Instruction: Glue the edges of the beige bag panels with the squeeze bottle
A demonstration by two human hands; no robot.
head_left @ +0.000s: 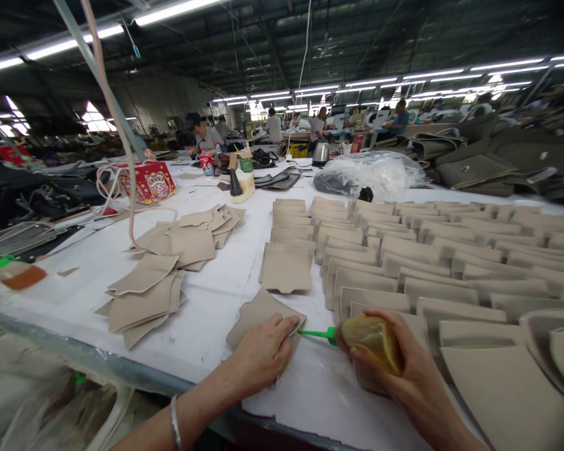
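Note:
My left hand (263,351) is closed on the edge of a beige leather piece (254,315) near the table's front edge. In my right hand (411,366) is a squeeze bottle (373,338) of amber glue, tipped sideways. Its thin green nozzle points left and meets the leather's edge beside my left fingertips. Just behind, more beige pieces (287,266) lie in an overlapping row. A loose pile of similar pieces (145,294) sits to the left. My left fingers hide part of the held piece.
Rows of overlapping beige pieces (432,250) cover the table's right side. Another green-tipped bottle (21,274) stands at the left edge. Farther back are a red patterned box (149,181), a pale glue container (242,186) and a clear plastic bag (373,174). A hose (117,119) hangs at left.

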